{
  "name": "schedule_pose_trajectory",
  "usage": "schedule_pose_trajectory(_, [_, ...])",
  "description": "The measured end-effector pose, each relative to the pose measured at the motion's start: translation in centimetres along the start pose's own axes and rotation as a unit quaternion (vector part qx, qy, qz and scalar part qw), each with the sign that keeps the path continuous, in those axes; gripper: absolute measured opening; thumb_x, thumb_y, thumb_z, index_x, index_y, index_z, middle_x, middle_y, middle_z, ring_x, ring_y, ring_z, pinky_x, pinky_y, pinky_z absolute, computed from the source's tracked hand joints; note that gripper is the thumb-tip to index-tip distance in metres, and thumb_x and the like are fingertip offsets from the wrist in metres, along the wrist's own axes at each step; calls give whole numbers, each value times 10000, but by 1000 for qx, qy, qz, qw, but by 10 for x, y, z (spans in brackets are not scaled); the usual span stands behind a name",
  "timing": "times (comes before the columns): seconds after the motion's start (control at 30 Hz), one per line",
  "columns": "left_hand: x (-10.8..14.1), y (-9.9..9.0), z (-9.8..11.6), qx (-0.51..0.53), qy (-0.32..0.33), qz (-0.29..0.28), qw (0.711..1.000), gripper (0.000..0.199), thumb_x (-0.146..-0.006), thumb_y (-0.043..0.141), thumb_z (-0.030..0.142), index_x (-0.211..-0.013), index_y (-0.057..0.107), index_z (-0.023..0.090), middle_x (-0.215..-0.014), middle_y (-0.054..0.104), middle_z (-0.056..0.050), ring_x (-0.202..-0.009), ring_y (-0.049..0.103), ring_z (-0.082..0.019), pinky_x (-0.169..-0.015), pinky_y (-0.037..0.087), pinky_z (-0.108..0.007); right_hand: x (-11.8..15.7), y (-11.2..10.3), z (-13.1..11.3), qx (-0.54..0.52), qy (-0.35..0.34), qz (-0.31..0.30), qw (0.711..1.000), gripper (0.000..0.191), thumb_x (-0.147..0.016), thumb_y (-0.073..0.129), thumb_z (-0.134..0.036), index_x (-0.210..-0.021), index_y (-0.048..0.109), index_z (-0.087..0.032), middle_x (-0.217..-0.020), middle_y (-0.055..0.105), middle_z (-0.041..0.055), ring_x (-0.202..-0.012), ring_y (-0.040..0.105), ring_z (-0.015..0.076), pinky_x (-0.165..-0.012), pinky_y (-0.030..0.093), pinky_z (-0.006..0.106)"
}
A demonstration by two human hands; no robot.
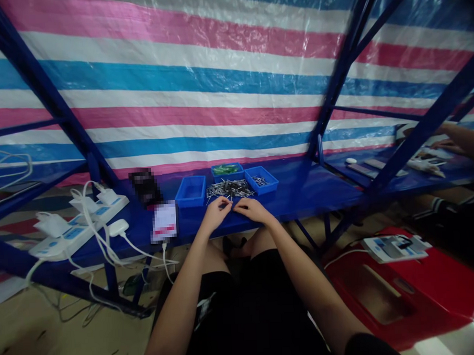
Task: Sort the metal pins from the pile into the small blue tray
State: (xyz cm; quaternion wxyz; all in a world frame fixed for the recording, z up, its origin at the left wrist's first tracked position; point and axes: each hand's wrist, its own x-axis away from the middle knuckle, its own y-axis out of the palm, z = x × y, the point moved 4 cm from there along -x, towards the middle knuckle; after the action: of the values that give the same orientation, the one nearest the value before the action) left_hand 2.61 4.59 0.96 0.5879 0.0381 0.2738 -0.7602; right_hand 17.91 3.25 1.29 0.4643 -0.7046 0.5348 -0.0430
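A heap of small thin rods, silvery and dark [230, 189], lies on the blue bench between the trays. My left hand [218, 214] is at the front edge of this heap, fingertips pinched together. Close beside it, my right hand [253, 210] is also closed, its fingertips almost meeting the left ones. Whatever they pinch is too small to make out. To the left of the heap stands a blue tray [191, 191] with nothing visible inside. Behind it, another blue tray [227, 172] holds green pieces. On the right, a third tray [263, 180] contains more silvery rods.
A phone [164, 222] on a white cable and a blurred dark object [146, 186] lie left. Further left is a power strip [80, 226] with chargers and cables. Blue posts [344, 63] frame the bench [300, 190]. A red box [402, 290] stands lower right; another person's arm [465, 139] shows beyond.
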Motion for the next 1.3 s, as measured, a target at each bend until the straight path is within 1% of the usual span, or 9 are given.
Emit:
schedule_pose_trajectory(0.13, [1,2,0,-8,-9,-26,1000,227,-760,545,365,-830,587,153,-766,653,-45,-726,616,-168,-680,479,-272,2,-4,-1,-32,42,49,997,275,-857,457,-386,-854,652,-193,-821,662,8,-744,570,125,-694,396,225])
schedule_pose_trajectory(0.23, [2,4,0,-49,-4,-46,998,254,-761,546,391,-815,623,155,-771,657,-45,-695,605,-170,-651,467,-271,3,-5,-2,-29,50,56,997,266,-845,472,-384,-817,644,-183,-771,651,0,-697,553,119,-655,383,219])
schedule_pose_trajectory(0.4, [2,2,4,-64,12,-35,997,250,-774,534,383,-829,633,160,-812,662,-41,-717,600,-166,-676,463,-270,3,-5,-3,-30,41,43,998,242,-847,471,-344,-820,647,-181,-786,653,3,-713,557,119,-670,384,217])
schedule_pose_trajectory(0.57, [2,0,7,-34,31,-27,999,233,-787,523,362,-849,612,157,-852,645,-50,-788,595,-170,-713,472,-271,3,-1,-4,-21,12,2,1000,228,-843,489,-341,-815,658,-190,-813,664,16,-741,570,134,-712,400,236])
schedule_pose_trajectory(0.7, [2,2,6,9,17,-31,999,230,-791,525,357,-869,587,150,-863,643,-58,-817,609,-173,-747,474,-277,3,-4,0,-63,38,48,996,227,-843,488,-352,-932,627,-196,-849,659,13,-745,578,127,-716,415,236])
schedule_pose_trajectory(0.8, [3,3,7,-14,9,-47,999,242,-793,522,361,-865,612,148,-848,655,-61,-784,614,-176,-739,472,-283,2,-6,4,-91,57,65,992,251,-822,520,-344,-1005,593,-189,-846,655,15,-732,582,125,-709,428,236])
schedule_pose_trajectory(0.93, [3,2,9,-59,6,-45,997,284,-799,511,381,-909,646,157,-884,673,-64,-796,613,-193,-751,466,-297,2,-6,5,-81,50,69,993,196,-834,490,-328,-882,615,-186,-821,652,16,-745,584,132,-715,423,242])
schedule_pose_trajectory(1.13, [2,0,8,-84,14,-28,996,300,-810,487,393,-912,668,176,-955,676,-64,-873,605,-214,-805,448,-312,3,-8,5,-72,48,85,993,205,-828,495,-348,-911,601,-194,-803,643,13,-724,574,136,-700,422,240])
schedule_pose_trajectory(1.3, [2,-1,6,-58,-4,-6,998,324,-814,477,414,-937,644,166,-872,682,-63,-818,619,-203,-764,463,-294,3,-8,4,-45,57,90,993,250,-872,414,-357,-837,601,-194,-733,624,5,-677,557,132,-674,406,231])
